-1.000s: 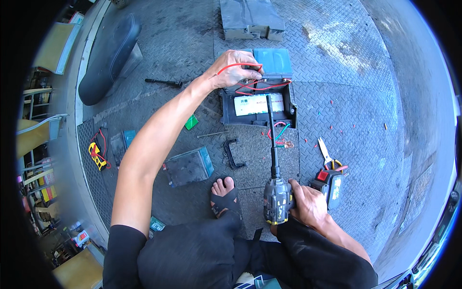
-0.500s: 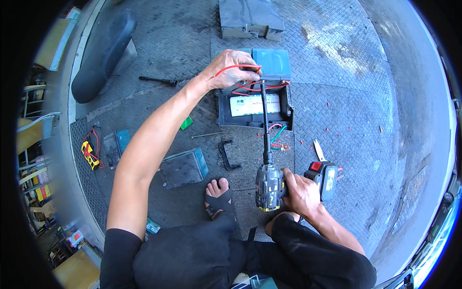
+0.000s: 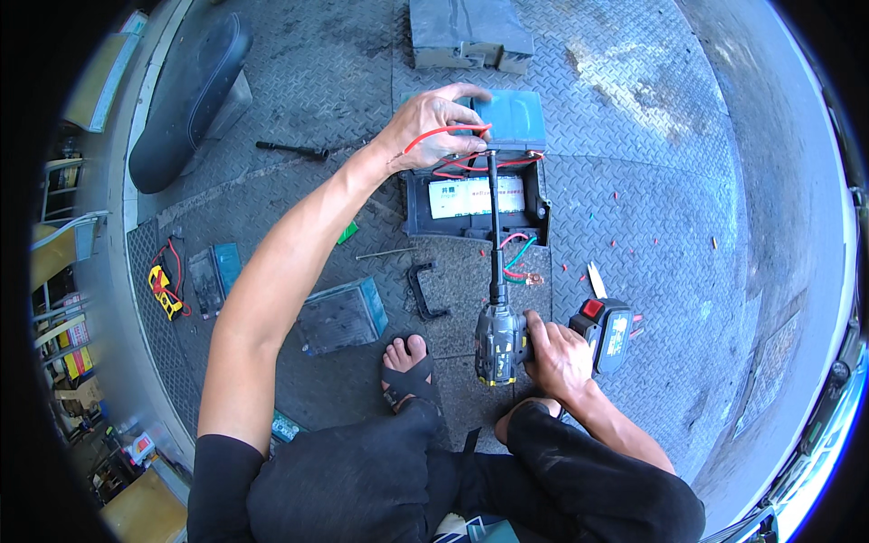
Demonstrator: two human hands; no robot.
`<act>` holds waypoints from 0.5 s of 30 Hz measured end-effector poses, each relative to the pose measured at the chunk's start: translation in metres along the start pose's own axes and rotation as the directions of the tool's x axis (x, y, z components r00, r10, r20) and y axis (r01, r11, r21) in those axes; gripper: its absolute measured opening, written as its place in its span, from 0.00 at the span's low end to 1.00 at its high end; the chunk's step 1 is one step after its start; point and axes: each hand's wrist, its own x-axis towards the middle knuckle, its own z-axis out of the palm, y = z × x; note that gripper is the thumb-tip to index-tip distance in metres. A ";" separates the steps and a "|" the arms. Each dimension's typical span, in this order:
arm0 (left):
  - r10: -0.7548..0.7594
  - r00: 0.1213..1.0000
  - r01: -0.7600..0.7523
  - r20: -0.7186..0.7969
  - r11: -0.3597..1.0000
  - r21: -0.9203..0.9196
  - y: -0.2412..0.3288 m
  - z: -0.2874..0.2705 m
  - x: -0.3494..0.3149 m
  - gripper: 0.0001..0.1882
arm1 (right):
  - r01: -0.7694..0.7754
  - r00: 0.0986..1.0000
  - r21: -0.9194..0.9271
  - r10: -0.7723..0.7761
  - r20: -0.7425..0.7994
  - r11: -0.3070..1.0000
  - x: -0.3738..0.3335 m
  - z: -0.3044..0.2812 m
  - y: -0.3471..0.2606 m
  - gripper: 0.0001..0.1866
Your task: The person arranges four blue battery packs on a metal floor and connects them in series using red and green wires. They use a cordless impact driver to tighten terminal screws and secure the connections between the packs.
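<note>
My left hand (image 3: 427, 129) is closed, thumb and fingers pinching the end of a red wire (image 3: 444, 129) at the front edge of a blue battery (image 3: 518, 116). The wire loops back over that hand. My right hand (image 3: 561, 364) grips a cordless impact driver (image 3: 498, 348) with a large battery pack (image 3: 612, 335) on its right. The driver's long black shaft (image 3: 495, 204) points away from me, its tip at the battery's front edge beside my left fingertips; the fastener there is too small to make out. Below the battery sits an open black battery case (image 3: 425, 226) with red wires and a white-labelled block.
Scissors (image 3: 596, 281) and scattered red bits lie right of the driver. A black handle (image 3: 420, 291), a loose battery (image 3: 339, 317) and a yellow meter (image 3: 166, 294) lie to the left. Farther off are a black seat (image 3: 186, 109), a black rod (image 3: 291, 150) and a dark plastic cover (image 3: 472, 32).
The driver and my right hand have shifted slightly up and to the left in the picture. My left index finger reaches out straighter over the battery; the red wire stays pinched.
</note>
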 end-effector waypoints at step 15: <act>-0.056 0.982 0.048 0.178 0.998 0.051 -0.013 -0.003 0.009 0.20 | 0.017 1.000 0.023 -0.016 -0.024 1.000 0.005 0.015 0.006 0.38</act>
